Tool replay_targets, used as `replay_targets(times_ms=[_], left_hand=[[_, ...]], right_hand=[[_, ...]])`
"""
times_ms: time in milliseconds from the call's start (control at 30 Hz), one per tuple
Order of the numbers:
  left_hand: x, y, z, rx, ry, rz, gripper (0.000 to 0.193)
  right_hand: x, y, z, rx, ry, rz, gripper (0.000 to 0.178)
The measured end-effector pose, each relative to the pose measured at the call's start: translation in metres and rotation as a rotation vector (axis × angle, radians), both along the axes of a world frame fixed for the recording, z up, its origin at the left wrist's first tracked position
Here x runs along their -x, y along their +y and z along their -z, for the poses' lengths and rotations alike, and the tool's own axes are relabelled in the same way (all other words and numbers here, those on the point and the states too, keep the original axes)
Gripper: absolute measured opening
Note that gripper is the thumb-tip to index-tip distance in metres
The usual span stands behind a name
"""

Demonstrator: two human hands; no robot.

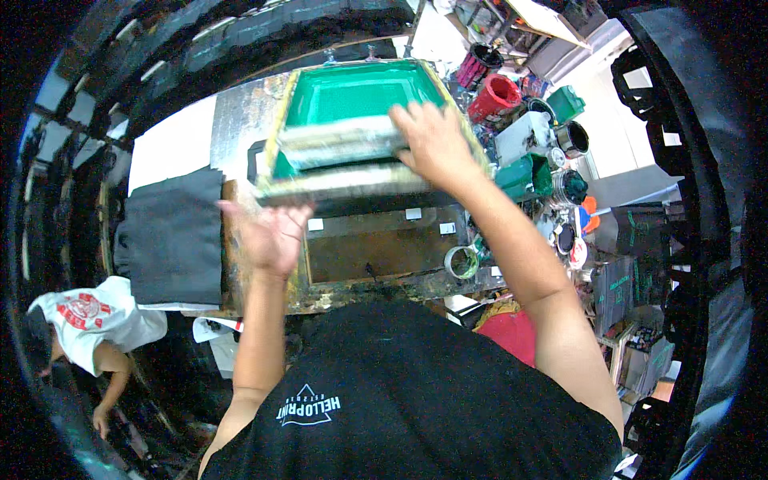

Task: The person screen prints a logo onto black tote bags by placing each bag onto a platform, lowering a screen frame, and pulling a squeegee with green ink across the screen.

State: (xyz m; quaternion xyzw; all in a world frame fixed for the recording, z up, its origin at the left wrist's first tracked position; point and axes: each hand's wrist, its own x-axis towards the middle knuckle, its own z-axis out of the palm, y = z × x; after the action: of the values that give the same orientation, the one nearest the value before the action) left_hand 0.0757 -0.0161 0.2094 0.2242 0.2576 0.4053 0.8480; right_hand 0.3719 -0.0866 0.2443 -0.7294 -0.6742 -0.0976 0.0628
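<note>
A screen-printing frame (pixel 458 100) with green mesh (pixel 360 88) sits tilted before me, its near edge raised off the board (pixel 376 252). My right hand (pixel 432 144) is closed around the right end of a wide squeegee (pixel 340 142), which is blurred by motion and lies across the near part of the mesh. At the frame's near left corner is my left hand (pixel 276 236), palm up, thumb spread and fingers stretched toward the edge. Whether those fingertips touch the frame I cannot tell. Small white tabs (pixel 413 214) stick to the board below.
A stack of black fabric (pixel 172 240) lies at the left. Along the right stand a red tub (pixel 494 98), a green container (pixel 524 178) and several cans. A small ink pot (pixel 462 262) sits at the board's right corner. Another person in a white shirt (pixel 100 320) is at lower left.
</note>
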Motion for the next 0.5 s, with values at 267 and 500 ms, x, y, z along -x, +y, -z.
replay_targets(times_ms=[267, 500], left_hand=[[0.033, -0.029, 0.150, 0.289, 0.339, 0.102, 0.119], [0.026, -0.031, 0.154, 0.238, 0.390, 0.152, 0.116]], right_hand=[[0.006, -0.015, 0.078, 0.319, 0.295, 0.060, 0.064], [0.039, -0.029, 0.138, 0.093, 0.067, 0.056, 0.056]])
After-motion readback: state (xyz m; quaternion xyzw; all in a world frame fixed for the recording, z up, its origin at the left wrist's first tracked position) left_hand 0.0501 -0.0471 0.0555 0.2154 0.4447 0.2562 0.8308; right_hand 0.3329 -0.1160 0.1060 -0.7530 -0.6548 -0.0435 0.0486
